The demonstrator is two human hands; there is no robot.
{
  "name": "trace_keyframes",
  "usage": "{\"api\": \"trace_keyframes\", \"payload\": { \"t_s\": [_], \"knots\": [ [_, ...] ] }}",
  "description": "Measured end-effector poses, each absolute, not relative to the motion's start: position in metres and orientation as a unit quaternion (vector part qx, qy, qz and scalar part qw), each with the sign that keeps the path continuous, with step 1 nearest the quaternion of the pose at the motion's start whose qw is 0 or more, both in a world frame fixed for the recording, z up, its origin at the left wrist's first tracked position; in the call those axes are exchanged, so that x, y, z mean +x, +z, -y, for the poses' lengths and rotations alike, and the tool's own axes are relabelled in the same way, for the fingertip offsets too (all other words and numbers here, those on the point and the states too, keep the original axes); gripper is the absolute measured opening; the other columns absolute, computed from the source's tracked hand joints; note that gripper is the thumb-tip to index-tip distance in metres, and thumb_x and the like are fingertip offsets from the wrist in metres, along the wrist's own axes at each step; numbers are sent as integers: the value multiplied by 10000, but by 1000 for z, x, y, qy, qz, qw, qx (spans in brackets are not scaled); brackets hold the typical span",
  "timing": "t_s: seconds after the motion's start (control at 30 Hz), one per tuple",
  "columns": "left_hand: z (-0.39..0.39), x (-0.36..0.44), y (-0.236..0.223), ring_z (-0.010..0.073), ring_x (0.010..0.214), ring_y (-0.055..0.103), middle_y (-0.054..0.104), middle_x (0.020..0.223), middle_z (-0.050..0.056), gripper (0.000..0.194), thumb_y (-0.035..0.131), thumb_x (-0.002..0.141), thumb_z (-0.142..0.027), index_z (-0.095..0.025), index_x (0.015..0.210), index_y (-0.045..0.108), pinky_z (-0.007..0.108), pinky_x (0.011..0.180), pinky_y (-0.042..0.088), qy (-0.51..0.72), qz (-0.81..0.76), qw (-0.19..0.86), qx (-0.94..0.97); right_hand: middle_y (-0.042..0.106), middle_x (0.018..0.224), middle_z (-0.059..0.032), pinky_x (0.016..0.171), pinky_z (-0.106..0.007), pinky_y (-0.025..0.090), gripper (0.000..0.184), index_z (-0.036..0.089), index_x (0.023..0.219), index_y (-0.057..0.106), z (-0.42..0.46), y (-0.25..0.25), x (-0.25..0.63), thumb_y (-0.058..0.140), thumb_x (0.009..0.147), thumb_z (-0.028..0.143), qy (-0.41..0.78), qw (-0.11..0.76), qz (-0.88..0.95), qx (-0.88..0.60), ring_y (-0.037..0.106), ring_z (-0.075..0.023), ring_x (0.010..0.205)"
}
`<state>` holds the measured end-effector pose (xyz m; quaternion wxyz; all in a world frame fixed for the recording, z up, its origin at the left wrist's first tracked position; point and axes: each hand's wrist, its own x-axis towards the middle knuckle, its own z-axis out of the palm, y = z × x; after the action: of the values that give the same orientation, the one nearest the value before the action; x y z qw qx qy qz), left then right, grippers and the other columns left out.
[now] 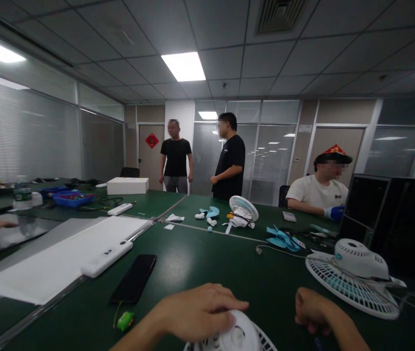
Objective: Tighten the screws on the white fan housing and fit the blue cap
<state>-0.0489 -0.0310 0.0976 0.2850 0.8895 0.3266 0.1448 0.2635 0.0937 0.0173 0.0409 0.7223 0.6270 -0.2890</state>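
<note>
My left hand lies over the white housing of a fan at the bottom edge, its thumb on the near side and its fingers across the top. Only part of this fan and its slotted guard is in view. To the right of it, my right hand is closed with the fingers curled in. Something small and dark shows below that hand, too little of it to name. A second white fan lies face down on its guard at the right, beyond my right hand.
On the green table lie a black phone with a green charm, a white power strip, blue fan blades and another white fan. Black computer cases stand at the right. Several people are nearby.
</note>
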Motion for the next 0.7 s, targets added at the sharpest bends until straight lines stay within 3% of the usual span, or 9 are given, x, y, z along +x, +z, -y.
{"api": "trace_keyframes", "payload": {
  "t_s": [0.1, 0.2, 0.4, 0.47, 0.57, 0.7],
  "knots": [
    [33, -50, 101, 284, 1216, 570, 617, 1311, 167, 533, 446, 961, -362, -121, 1435, 481, 414, 1064, 404, 119, -336, 287, 889, 639, 767, 6, 511, -214, 483, 75, 130, 946, 583, -93, 21, 262, 616, 878, 133, -292, 55, -628, 719, 587, -90, 574],
    [37, -51, 105, 286, 1282, 517, 573, 1368, 174, 553, 415, 973, -370, -113, 1462, 438, 415, 1109, 356, 111, -352, 290, 883, 646, 925, -24, 645, -273, 553, 206, 131, 1071, 607, -94, 25, 269, 605, 946, 294, -287, 48, -641, 711, 629, -122, 736],
    [38, -52, 106, 282, 1356, 440, 490, 1461, 166, 591, 373, 985, -416, -111, 1491, 384, 415, 1154, 295, 87, -356, 313, 876, 649, 1021, -52, 819, -370, 533, 277, 135, 1046, 621, -88, 39, 292, 586, 948, 392, -231, 9, -677, 699, 632, -177, 911],
    [38, -54, 106, 285, 1393, 396, 444, 1505, 155, 598, 361, 987, -429, -126, 1502, 365, 432, 1173, 261, 75, -368, 315, 872, 656, 966, -61, 807, -363, 510, 286, 129, 967, 622, -77, 39, 296, 590, 932, 411, -216, 17, -678, 702, 633, -189, 895],
    [37, -56, 108, 292, 1414, 369, 415, 1531, 141, 635, 382, 974, -477, -151, 1517, 334, 446, 1181, 247, 57, -376, 320, 868, 666, 819, -67, 658, -315, 480, 299, 141, 819, 605, -56, 32, 296, 644, 849, 436, -228, 40, -673, 703, 653, -204, 750],
    [36, -59, 108, 346, 1410, 364, 396, 1540, 157, 955, 640, 778, -633, -164, 1533, 293, 479, 1175, 265, 40, -362, 326, 872, 675, 806, -73, 568, -280, 452, 187, 158, 746, 576, -33, 22, 289, 701, 730, 296, -259, 28, -683, 682, 661, -218, 715]
  ]
}}
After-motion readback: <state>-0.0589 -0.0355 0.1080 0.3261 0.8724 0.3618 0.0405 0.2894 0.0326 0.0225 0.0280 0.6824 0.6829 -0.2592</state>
